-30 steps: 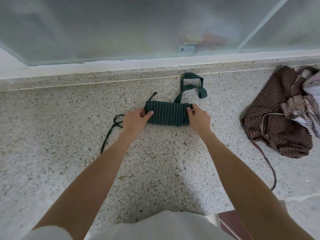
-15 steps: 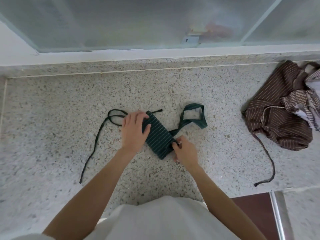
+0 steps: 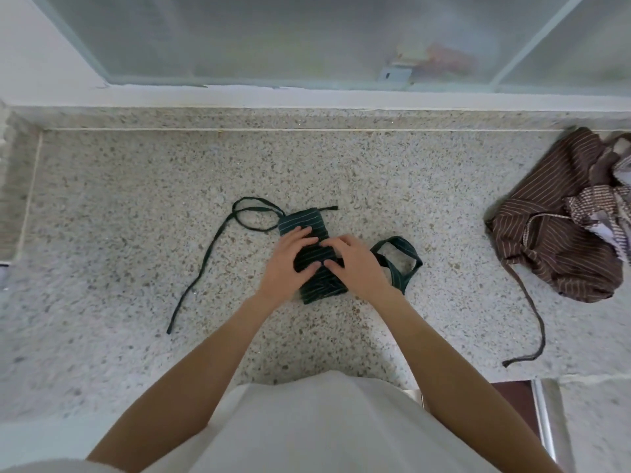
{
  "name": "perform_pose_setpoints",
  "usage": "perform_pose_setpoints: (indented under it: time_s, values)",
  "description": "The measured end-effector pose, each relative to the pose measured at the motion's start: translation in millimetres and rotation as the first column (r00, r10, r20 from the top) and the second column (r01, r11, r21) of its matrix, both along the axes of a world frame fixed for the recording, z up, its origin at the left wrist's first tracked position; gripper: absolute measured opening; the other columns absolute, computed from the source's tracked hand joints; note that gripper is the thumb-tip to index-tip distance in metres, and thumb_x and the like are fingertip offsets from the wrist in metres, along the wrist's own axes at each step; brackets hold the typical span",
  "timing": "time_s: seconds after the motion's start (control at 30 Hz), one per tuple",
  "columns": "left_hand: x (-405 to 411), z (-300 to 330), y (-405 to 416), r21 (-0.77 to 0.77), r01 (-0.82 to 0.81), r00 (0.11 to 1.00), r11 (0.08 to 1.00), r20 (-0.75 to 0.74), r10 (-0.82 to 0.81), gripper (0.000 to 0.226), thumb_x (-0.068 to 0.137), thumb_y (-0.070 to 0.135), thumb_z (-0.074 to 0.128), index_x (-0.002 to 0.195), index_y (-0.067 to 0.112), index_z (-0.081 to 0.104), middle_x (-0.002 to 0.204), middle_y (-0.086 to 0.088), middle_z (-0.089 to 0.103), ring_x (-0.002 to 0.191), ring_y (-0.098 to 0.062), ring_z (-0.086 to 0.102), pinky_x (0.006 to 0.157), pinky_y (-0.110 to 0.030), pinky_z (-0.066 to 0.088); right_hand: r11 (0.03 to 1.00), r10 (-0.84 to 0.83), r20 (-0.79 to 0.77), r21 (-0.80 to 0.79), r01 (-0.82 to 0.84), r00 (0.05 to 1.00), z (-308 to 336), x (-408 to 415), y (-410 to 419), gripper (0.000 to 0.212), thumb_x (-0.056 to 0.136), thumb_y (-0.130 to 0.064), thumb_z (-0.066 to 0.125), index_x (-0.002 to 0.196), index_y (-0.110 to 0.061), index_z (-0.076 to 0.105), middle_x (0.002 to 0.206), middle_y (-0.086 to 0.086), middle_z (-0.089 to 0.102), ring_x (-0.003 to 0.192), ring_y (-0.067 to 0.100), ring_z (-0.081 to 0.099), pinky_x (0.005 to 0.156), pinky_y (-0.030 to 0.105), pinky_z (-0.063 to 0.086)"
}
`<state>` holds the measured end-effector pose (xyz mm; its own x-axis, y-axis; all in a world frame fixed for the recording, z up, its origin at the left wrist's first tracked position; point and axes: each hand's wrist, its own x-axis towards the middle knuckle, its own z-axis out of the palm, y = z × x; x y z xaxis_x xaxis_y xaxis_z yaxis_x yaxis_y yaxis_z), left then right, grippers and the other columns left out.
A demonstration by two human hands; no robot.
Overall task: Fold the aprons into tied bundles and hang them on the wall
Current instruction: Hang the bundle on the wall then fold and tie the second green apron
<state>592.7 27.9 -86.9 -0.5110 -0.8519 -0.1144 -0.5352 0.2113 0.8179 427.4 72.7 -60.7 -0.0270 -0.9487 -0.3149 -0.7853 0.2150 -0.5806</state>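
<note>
Both hands now together on the green apron (image 3: 309, 240) mid-worktop, left hand (image 3: 285, 264) and right hand (image 3: 358, 266) fingers curled gripping its fold; press flat, keep edges aligned before tying.

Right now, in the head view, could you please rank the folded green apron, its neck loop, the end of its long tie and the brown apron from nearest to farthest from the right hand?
1. Folded green apron: under the right hand.
2. Neck loop: just right of it.
3. End of the long tie: far left on the counter.
4. Brown apron: crumpled, far right.
The last two are too close to call.
</note>
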Motion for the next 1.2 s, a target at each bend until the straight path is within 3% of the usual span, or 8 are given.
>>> perform_pose_setpoints:
  time_s: [0.1, 0.23, 0.4, 0.53, 0.6, 0.7, 0.9, 1.2]
  values:
    - [4.8, -0.3, 4.7, 0.156, -0.363, 0.932, 0.919, 0.046, 0.361, 0.043, 0.078, 0.023, 0.072, 0.117, 0.026, 0.055, 0.13, -0.003, 0.044, 0.121, -0.014, 0.042, 0.103, -0.036, 0.039, 0.994, 0.03, 0.023, 0.104, -0.033, 0.999, -3.7, -2.2, -6.5, 0.041, 0.09, -0.022, 0.06, 0.13, -0.027, 0.048, 0.121, 0.008, 0.049, 0.103, 0.023, 0.052, 0.084, 0.027, 0.038]
    - [1.2, 1.7, 5.5, 0.428, -0.29, 0.957, 0.856, 0.102, 0.273, 0.07, 0.063, 0.039, 0.073, 0.123, 0.04, 0.038, 0.119, -0.006, 0.057, 0.103, -0.02, 0.06, 0.088, -0.043, 0.052, 0.994, 0.023, 0.059, 0.105, -0.029, 0.998, -6.4, -1.7, -8.0, 0.046, 0.089, -0.018, 0.062, 0.13, -0.025, 0.045, 0.115, 0.01, 0.046, 0.09, 0.018, 0.049, 0.081, 0.022, 0.037]
    - [-7.0, 9.0, -5.8, 0.569, -0.311, 0.932, 0.761, 0.026, 0.362, 0.07, 0.068, -0.001, 0.076, 0.124, 0.027, 0.043, 0.116, -0.009, 0.06, 0.102, -0.022, 0.061, 0.087, -0.046, 0.052, 0.99, -0.061, 0.148, 0.134, 0.041, 0.987, -8.6, 1.0, -6.1, 0.054, 0.085, -0.015, 0.065, 0.132, -0.027, 0.04, 0.116, 0.011, 0.048, 0.097, 0.024, 0.052, 0.09, 0.036, 0.045]
    - [-3.2, 23.5, -5.6, 0.644, -0.275, 0.875, 0.714, -0.141, 0.464, 0.065, 0.072, -0.013, 0.068, 0.121, 0.024, 0.047, 0.115, -0.014, 0.061, 0.103, -0.023, 0.061, 0.082, -0.034, 0.054, 0.985, -0.165, 0.472, 0.115, 0.125, 0.866, -0.7, -0.2, -3.5, 0.063, 0.081, -0.003, 0.067, 0.13, -0.023, 0.034, 0.119, 0.006, 0.054, 0.102, 0.021, 0.058, 0.088, 0.041, 0.051]
    - [-0.5, 30.4, -4.6, 0.528, -0.226, 0.923, 0.819, -0.154, 0.354, 0.069, 0.072, -0.006, 0.072, 0.128, 0.022, 0.043, 0.119, -0.009, 0.059, 0.108, -0.022, 0.058, 0.084, -0.027, 0.051, 0.99, -0.141, 0.448, 0.035, 0.14, 0.883, 4.9, 0.7, -0.9, 0.065, 0.08, -0.002, 0.068, 0.131, -0.023, 0.035, 0.122, 0.004, 0.054, 0.103, 0.018, 0.056, 0.088, 0.04, 0.05]
    - [-0.6, 29.0, -0.1, 0.137, -0.1, 0.986, 0.986, 0.15, 0.079, 0.092, 0.069, 0.011, 0.079, 0.144, 0.021, 0.026, 0.127, -0.007, 0.048, 0.114, -0.02, 0.048, 0.092, -0.031, 0.043, 0.976, -0.059, 0.052, -0.207, 0.069, 0.997, 4.8, 4.3, 3.5, 0.072, 0.076, -0.008, 0.072, 0.138, -0.022, 0.038, 0.125, 0.004, 0.057, 0.102, 0.021, 0.049, 0.091, 0.041, 0.043]
    - [3.2, 16.4, 18.5, -0.301, 0.009, 0.928, 0.954, 0.358, 0.104, 0.059, 0.068, 0.021, 0.079, 0.122, 0.022, 0.055, 0.104, -0.008, 0.056, 0.098, -0.027, 0.053, 0.085, -0.039, 0.048, 0.882, -0.111, -0.473, -0.453, -0.133, 0.874, 2.0, 6.9, 30.7, 0.055, 0.068, -0.027, 0.082, 0.116, -0.014, 0.057, 0.091, 0.006, 0.065, 0.099, 0.025, 0.046, 0.09, 0.039, 0.033]
    - [9.4, -12.9, 26.1, -0.299, 0.279, 0.949, 0.913, 0.233, -0.213, 0.054, 0.065, 0.019, 0.076, 0.114, 0.014, 0.053, 0.132, 0.0, 0.056, 0.123, -0.019, 0.051, 0.107, -0.037, 0.029, 0.88, 0.161, -0.492, -0.322, -0.351, 0.856, -18.4, -18.9, 59.5, 0.058, 0.075, -0.055, 0.063, 0.114, -0.014, 0.049, 0.143, 0.006, 0.044, 0.139, 0.023, 0.03, 0.113, 0.054, 0.019]
